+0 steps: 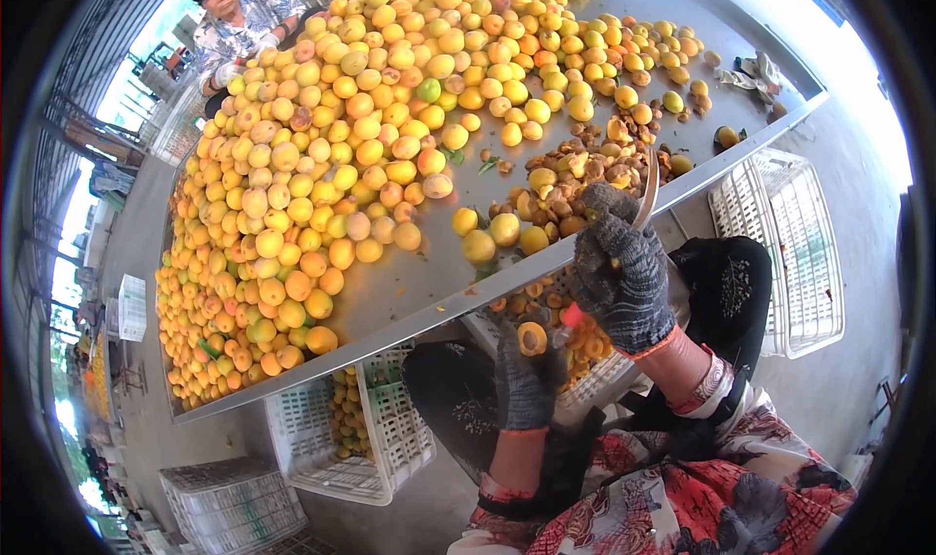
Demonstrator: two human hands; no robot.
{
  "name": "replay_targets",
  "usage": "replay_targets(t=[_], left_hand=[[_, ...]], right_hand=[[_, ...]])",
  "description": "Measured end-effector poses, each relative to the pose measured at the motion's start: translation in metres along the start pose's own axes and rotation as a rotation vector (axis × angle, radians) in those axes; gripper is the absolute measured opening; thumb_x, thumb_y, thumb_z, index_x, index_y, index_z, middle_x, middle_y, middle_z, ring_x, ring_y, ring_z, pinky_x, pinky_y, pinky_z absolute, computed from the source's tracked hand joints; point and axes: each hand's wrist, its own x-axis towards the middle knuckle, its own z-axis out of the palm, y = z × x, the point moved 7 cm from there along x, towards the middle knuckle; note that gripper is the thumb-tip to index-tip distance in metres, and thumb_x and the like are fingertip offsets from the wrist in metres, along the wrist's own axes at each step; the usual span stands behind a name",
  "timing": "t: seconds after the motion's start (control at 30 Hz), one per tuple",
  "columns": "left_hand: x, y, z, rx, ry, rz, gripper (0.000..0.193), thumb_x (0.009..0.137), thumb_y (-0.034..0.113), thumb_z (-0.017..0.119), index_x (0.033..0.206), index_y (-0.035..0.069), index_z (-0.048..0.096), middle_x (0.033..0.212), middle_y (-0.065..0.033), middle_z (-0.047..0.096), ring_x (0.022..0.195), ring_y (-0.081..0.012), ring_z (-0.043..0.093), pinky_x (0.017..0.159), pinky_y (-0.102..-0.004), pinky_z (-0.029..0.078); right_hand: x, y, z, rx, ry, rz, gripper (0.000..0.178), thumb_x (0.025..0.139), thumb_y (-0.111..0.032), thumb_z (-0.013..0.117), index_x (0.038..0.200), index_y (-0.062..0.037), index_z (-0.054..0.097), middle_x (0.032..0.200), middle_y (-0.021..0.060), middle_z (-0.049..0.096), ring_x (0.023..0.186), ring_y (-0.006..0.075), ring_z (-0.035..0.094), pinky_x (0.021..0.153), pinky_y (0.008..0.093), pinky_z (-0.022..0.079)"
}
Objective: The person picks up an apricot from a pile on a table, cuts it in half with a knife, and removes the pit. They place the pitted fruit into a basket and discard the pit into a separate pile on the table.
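My left hand (528, 384), in a dark grey knitted glove, is closed around a halved apricot (532, 339) with its cut face showing. My right hand (624, 277), gloved the same way, is closed in a fist at the table edge. A thin curved knife blade (648, 192) sticks up from it; the handle is hidden. Between the hands is a blurred pink-red piece (573, 317) that I cannot make out. Below them, a white crate (597, 384) holds apricot halves (585, 345). Just beyond my right hand lies a heap of brown pits and apricot scraps (565, 190).
A large pile of whole apricots (322, 185) covers much of the metal table (419, 297), which has a raised rim. White crates (795, 253) (336, 433) stand beside and under it. A crumpled cloth (756, 73) lies at the far right. Another person (239, 24) is at the far left.
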Motion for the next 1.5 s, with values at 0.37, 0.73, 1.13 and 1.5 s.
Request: replay_targets(t=[0.37,0.73,1.13,1.5], left_hand=[[0.011,-0.021,-0.003,-0.444,0.123,-0.124,0.034,0.084,0.028,0.048,0.109,0.005,0.047,0.105,-0.0094,0.053,0.098,-0.0239,0.050,0.090,-0.0393,0.038],[0.014,-0.018,-0.009,-0.432,0.190,-0.014,0.029,0.083,0.023,0.049,0.104,0.003,0.048,0.105,-0.0115,0.053,0.100,-0.0210,0.049,0.087,-0.0311,0.039],[0.007,0.018,0.011,1.116,0.026,0.607,0.016,0.077,0.009,0.056,0.090,0.000,0.053,0.077,-0.0129,0.057,0.071,-0.0242,0.058,0.062,-0.0293,0.045],[0.038,-0.014,-0.005,0.610,-0.144,0.413,0.021,0.075,0.013,0.058,0.093,0.002,0.053,0.090,-0.0112,0.059,0.082,-0.0235,0.058,0.070,-0.0309,0.046]], right_hand=[[-0.008,0.050,-0.013,-0.068,-0.063,0.073,0.026,0.078,-0.011,0.058,0.102,-0.0012,0.053,0.083,0.0024,0.058,0.076,0.0093,0.054,0.067,0.0227,0.045],[0.001,0.057,-0.020,-0.149,0.040,-0.046,0.028,0.077,-0.013,0.058,0.103,-0.0034,0.053,0.083,0.0015,0.057,0.074,0.0083,0.053,0.064,0.0205,0.045],[0.030,0.071,-0.038,0.138,-0.089,0.229,0.009,0.076,-0.013,0.054,0.080,-0.0064,0.051,0.057,0.0010,0.045,0.043,0.0082,0.039,0.037,0.0198,0.032],[0.002,0.042,-0.005,-0.879,-0.387,-0.255,0.021,0.071,-0.008,0.057,0.092,-0.0044,0.057,0.093,0.0095,0.055,0.087,0.0223,0.054,0.074,0.0307,0.045]])
